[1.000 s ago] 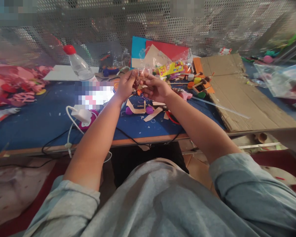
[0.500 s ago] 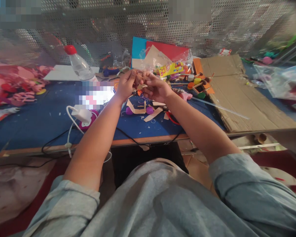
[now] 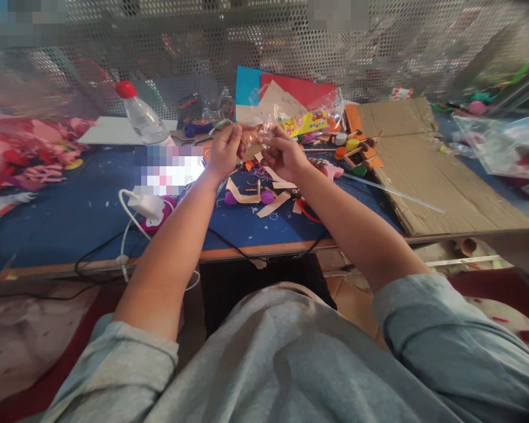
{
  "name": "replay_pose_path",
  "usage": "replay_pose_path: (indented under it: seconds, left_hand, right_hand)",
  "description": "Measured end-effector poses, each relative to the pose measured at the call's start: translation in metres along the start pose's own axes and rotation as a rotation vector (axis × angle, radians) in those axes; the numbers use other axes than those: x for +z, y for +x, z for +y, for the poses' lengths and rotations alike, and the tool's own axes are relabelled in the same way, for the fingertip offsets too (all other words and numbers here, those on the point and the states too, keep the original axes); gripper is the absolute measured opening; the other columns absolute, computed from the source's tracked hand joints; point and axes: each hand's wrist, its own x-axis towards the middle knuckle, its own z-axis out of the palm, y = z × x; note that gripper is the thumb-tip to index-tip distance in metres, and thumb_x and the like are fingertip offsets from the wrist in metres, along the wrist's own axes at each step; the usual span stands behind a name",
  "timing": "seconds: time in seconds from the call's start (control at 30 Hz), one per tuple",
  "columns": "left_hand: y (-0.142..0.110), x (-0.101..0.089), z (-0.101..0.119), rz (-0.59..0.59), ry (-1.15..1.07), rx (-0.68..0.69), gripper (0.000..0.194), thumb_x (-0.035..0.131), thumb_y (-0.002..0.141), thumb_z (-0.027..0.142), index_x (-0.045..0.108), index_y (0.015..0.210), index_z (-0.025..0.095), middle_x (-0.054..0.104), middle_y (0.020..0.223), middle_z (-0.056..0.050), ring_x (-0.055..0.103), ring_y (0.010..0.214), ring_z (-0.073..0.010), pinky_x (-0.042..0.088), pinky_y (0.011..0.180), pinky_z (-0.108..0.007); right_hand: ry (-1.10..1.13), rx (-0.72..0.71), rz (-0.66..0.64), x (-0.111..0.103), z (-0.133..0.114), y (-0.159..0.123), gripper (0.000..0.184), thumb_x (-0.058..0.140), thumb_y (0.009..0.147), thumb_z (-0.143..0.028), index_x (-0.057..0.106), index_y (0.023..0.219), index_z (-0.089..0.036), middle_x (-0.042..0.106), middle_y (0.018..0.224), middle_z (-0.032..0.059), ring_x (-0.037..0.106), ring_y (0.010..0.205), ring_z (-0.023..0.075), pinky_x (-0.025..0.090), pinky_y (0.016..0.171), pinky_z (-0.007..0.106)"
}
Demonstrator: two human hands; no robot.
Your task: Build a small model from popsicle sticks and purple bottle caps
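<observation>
My left hand [image 3: 224, 151] and my right hand [image 3: 283, 155] are raised close together above the blue table [image 3: 62, 211], both with fingers pinched. Between the fingertips they hold a small clear plastic bag [image 3: 252, 136] with something orange-brown inside; its contents are too blurred to name. Under the hands lie tan cardboard strips [image 3: 247, 194], two purple caps [image 3: 268, 197] and red-handled scissors [image 3: 307, 210].
A clear bottle with a red cap [image 3: 141, 114] stands at the back left beside a white board [image 3: 110, 130]. Coloured paper sheets [image 3: 291, 88] lean on the mesh wall. A cardboard sheet [image 3: 432, 164] covers the right side. A white charger and cables [image 3: 145, 205] lie near the front edge.
My hands have drawn slightly apart, stretching the little bag between them. The right hand has shifted a bit to the right. Nothing on the table has moved.
</observation>
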Motion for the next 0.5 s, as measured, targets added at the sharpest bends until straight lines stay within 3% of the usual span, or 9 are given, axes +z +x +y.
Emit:
replay_pose_path:
  seconds: [0.27,0.37,0.5]
  left_hand:
    - [-0.002,-0.001,0.002,-0.048,-0.032,-0.072,0.074,0.053,0.104,0.095,0.080,0.115,0.027,0.056,0.077,-0.001,0.059,0.059,-0.0153,0.061,0.067,-0.036]
    - [-0.004,0.002,0.006,-0.065,-0.030,-0.073,0.072,0.067,0.099,0.093,0.077,0.123,0.026,0.059,0.077,0.000,0.065,0.066,-0.0171,0.063,0.075,-0.037]
    - [-0.005,0.006,0.011,-0.038,0.006,-0.015,0.080,0.085,0.087,0.090,0.074,0.131,0.023,0.077,0.099,-0.009,0.079,0.099,-0.0283,0.067,0.097,-0.048]
  right_hand:
    - [-0.075,-0.023,-0.043,-0.003,0.009,0.004,0.051,0.090,0.083,-0.041,0.059,0.123,-0.031,0.071,0.099,-0.0061,0.042,0.058,0.0086,0.044,0.052,0.028]
    - [-0.080,-0.023,-0.049,-0.004,0.011,0.005,0.055,0.089,0.084,-0.039,0.058,0.129,-0.032,0.072,0.104,-0.0056,0.044,0.059,0.0087,0.044,0.052,0.028]
    - [-0.066,-0.039,-0.082,-0.004,0.014,0.006,0.059,0.090,0.084,-0.038,0.057,0.133,-0.033,0.072,0.109,-0.0037,0.047,0.064,0.0094,0.044,0.052,0.026]
